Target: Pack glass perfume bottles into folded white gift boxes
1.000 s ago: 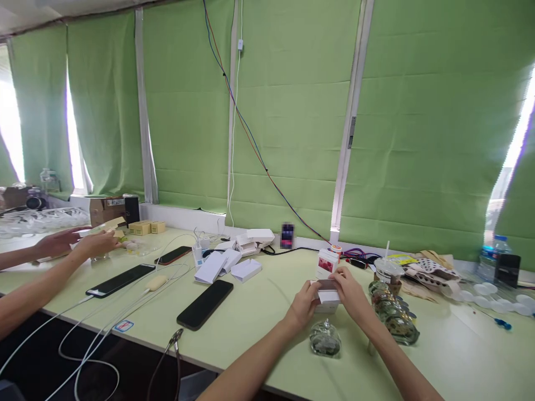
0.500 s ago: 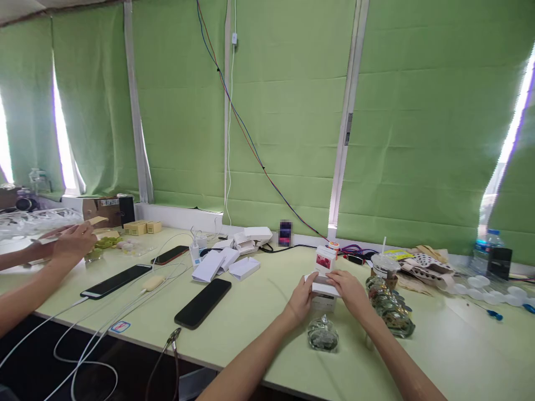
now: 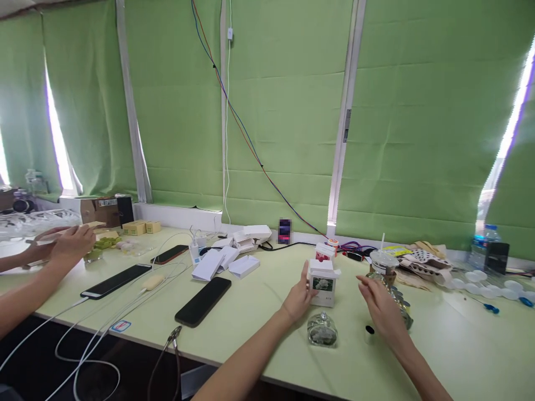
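Note:
My left hand (image 3: 298,295) grips the left side of a small white carton (image 3: 323,298) with a picture of white flowers on its front; its top flaps stand up. A squat clear glass bottle (image 3: 322,331) with a rounded stopper is just in front of the carton. Behind it, partly hidden, is another white box with a red picture (image 3: 325,252). My right hand (image 3: 382,309) is off the carton, fingers stretched out, over a row of similar glass bottles (image 3: 404,312) that it partly covers. A small light cylinder with a dark opening (image 3: 369,334) is on the table beside that hand.
Left of me lie a black phone (image 3: 203,302), white folded cartons (image 3: 244,266) and white cables (image 3: 104,314). Another person's hands (image 3: 73,245) work at the far left. At the right are a plastic cup with a straw (image 3: 383,262) and several white round pieces (image 3: 487,287).
My right hand has let go of the carton and moved right toward the row of bottles. The carton now stands upright with its flower picture showing, held by my left hand.

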The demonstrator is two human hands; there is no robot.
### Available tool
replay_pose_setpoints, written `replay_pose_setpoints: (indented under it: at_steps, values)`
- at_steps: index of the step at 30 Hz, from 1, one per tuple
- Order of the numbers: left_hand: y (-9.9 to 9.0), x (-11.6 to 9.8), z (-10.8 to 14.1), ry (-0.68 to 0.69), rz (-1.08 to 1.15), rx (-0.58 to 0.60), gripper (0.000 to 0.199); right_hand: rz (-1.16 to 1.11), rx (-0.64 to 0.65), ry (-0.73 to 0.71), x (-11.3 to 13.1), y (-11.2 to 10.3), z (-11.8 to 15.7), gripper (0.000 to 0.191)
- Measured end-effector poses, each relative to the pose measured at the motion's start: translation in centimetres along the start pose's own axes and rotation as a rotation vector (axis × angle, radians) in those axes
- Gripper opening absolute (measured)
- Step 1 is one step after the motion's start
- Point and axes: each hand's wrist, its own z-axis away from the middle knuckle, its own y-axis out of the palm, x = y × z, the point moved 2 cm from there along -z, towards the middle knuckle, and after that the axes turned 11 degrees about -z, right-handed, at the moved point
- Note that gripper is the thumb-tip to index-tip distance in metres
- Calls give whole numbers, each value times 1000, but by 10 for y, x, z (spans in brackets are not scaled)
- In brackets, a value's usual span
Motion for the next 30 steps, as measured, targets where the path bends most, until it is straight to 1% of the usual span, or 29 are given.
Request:
replay_pose_setpoints:
  at_steps: [2, 3, 4, 5, 8, 9, 10, 11, 13, 15, 16, 19, 21, 23, 24, 26, 28, 30]
  values:
    - [-5, -5, 3, -19, -41, -52, 82, 11, -5, 37, -12, -7, 27, 33]
    - [-8, -9, 4, -13, -68, -96, 82, 14, 1, 59, -19, -7, 39, 34]
    - [-12, -13, 7, -2, -96, -157, 82, 13, 9, 83, -26, -7, 50, 34]
    - [-16, -17, 10, 7, -120, -233, 81, 2, 49, 106, -31, -4, 59, 35]
    - [-25, -27, 27, -5, -148, -464, 70, -66, 142, 179, -37, 6, 73, 22]
    - [-26, -30, 35, -6, -138, -494, 66, -96, 152, 220, -36, 9, 74, 20]
    - [-26, -33, 44, 9, -119, -498, 61, -146, 151, 256, -34, 11, 74, 19]
    - [-24, -35, 52, 37, -90, -467, 56, -221, 146, 286, -31, 11, 74, 20]
    - [-18, -39, 67, 90, -8, -334, 48, -431, 138, 346, -26, 11, 72, 25]
    - [-11, -43, 77, 72, 70, -177, 44, -624, 164, 425, -25, 9, 71, 32]
    - [-8, -44, 79, 39, 94, -105, 46, -673, 177, 473, -26, 7, 70, 37]
    - [-1, -46, 79, -64, 102, 58, 56, -664, 158, 586, -31, -4, 69, 48]
    - [1, -46, 78, -76, 80, 105, 52, -624, 102, 595, -34, -13, 66, 47]
    - [0, -46, 78, -64, 57, 108, 43, -543, 58, 536, -36, -21, 63, 40]
    - [0, -46, 79, -55, 45, 105, 39, -474, 61, 476, -35, -23, 62, 34]
    - [-1, -46, 80, -46, 19, 106, 35, -324, 152, 307, -32, -22, 62, 24]
    - [-1, -47, 80, -40, -6, 109, 34, -208, 295, 152, -28, -17, 63, 19]
    - [-1, -47, 81, -36, -20, 115, 34, -141, 379, 79, -25, -12, 65, 20]
